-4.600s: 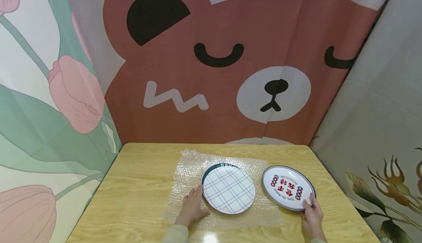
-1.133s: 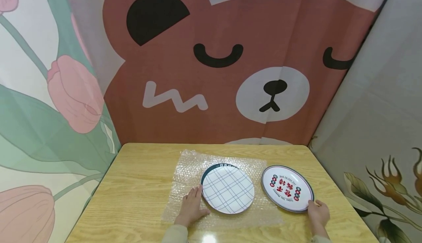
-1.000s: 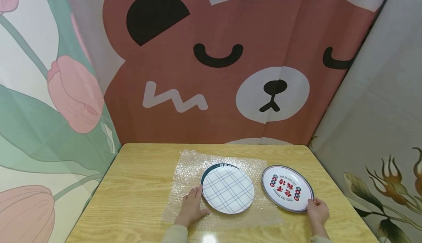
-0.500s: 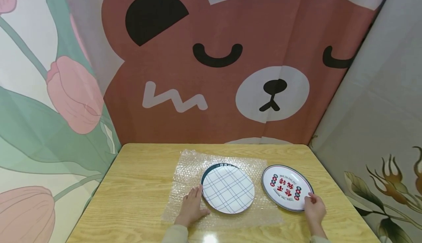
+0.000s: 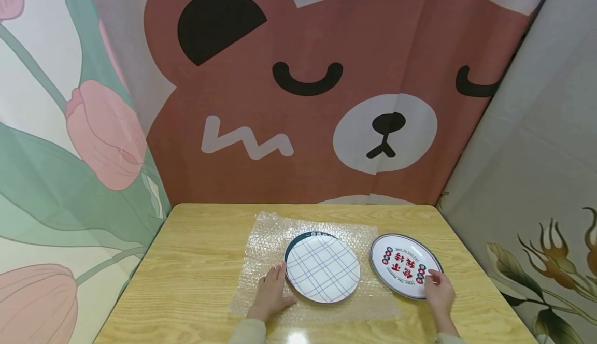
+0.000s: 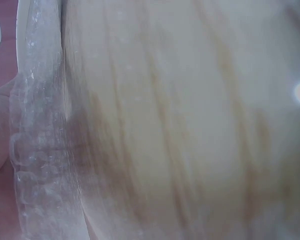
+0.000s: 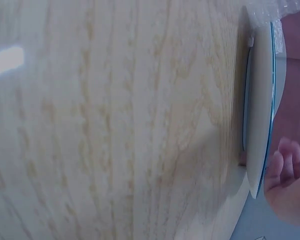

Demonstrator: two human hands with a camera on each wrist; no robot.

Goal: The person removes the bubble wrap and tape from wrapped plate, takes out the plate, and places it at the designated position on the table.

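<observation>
The left hand rests, fingers extended, against the checked plate on bubble wrap; the right hand curls at the lettered plate, its grip unclear.

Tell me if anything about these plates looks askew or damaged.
The grid-patterned plate sits off-centre on a dark-rimmed plate: a lettered crescent shows at the upper left only, so the pair looks unevenly stacked. No damage shows.

Left hand was back-up, fingers extended close together, thumb out sideways. Right hand sat well apart from it, fingers curled. Both wrists were bare.
</observation>
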